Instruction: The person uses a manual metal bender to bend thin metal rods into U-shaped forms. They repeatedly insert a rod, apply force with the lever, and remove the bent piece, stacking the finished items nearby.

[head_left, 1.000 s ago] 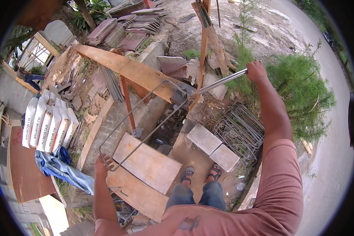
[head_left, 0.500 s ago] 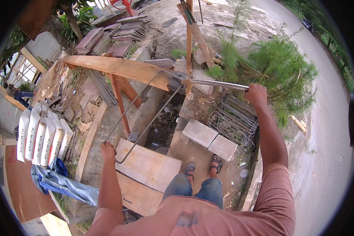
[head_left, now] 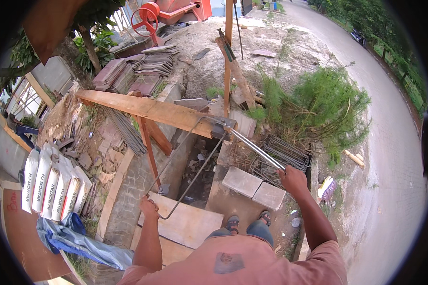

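My right hand (head_left: pixel 294 179) grips the end of a long metal pipe lever (head_left: pixel 255 148) that reaches up-left to the end of a wooden plank bench (head_left: pixel 147 109). My left hand (head_left: pixel 149 208) holds the near end of a thin steel rod (head_left: pixel 190 166) bent into a long loop. The rod's far end sits at the bench tip where the pipe meets it. I stand on wooden boards (head_left: pixel 185 223) with my sandalled feet (head_left: pixel 247 221) below the rod.
Several white mortar sacks (head_left: pixel 52 183) lean at the left above a blue tarp (head_left: pixel 76 240). Bent steel stirrups (head_left: pixel 280 156) are piled by green shrubs (head_left: pixel 323 104). Two concrete slabs (head_left: pixel 254 187) lie near my feet. Roof tiles (head_left: pixel 138 71), a sand mound and a paved road (head_left: pixel 394 156) lie beyond.
My right hand has swung the pipe down and toward me, from up at the right to near the slabs. The rod loop has come around with it; my left hand keeps its hold.
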A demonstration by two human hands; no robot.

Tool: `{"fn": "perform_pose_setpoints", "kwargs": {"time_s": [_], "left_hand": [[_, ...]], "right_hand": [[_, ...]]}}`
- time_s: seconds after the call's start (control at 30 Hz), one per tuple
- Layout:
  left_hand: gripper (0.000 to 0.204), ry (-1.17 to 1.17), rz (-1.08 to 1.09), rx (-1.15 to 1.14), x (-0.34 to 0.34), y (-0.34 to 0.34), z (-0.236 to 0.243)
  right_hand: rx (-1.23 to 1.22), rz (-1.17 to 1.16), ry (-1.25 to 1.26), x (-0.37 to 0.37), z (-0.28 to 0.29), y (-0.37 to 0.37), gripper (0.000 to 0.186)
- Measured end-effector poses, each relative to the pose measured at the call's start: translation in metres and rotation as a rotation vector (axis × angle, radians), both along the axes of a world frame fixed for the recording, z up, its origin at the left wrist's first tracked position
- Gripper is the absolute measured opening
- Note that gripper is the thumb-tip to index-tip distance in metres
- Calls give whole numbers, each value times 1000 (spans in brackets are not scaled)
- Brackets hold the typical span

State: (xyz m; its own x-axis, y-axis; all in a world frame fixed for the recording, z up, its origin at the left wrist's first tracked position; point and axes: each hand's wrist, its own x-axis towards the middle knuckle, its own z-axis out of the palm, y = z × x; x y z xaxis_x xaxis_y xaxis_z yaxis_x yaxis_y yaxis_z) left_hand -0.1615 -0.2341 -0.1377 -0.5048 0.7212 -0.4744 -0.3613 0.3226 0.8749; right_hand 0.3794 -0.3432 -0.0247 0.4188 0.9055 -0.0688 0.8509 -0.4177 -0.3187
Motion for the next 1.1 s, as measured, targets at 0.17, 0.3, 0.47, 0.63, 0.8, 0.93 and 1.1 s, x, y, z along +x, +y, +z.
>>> {"fn": "perform_pose_setpoints", "kwargs": {"time_s": [0.17, 0.3, 0.47, 0.63, 0.8, 0.93, 1.1], "left_hand": [[29, -30, 13, 10, 2, -5, 5], [23, -67, 32, 15, 1, -8, 17], [25, -126, -5, -30, -3, -5, 18], [27, -67, -64, -14, -12, 9, -2], [28, -116, -33, -57, -19, 14, -6], [34, -252, -11, -24, -26, 7, -15], [31, -480, 2, 121, -10, -23, 22]], "right_hand": [[-159, 145, 183, 37, 25, 14, 44], [-90, 70, 143, 22, 21, 9, 47], [-111, -170, 57, -3, 24, 14, 58], [35, -245, 30, -51, 18, -3, 54], [107, -276, 43, -83, 29, -10, 45], [92, -222, 52, -58, 33, -7, 43], [107, -103, -31, -5, -26, -7, 43]]}}
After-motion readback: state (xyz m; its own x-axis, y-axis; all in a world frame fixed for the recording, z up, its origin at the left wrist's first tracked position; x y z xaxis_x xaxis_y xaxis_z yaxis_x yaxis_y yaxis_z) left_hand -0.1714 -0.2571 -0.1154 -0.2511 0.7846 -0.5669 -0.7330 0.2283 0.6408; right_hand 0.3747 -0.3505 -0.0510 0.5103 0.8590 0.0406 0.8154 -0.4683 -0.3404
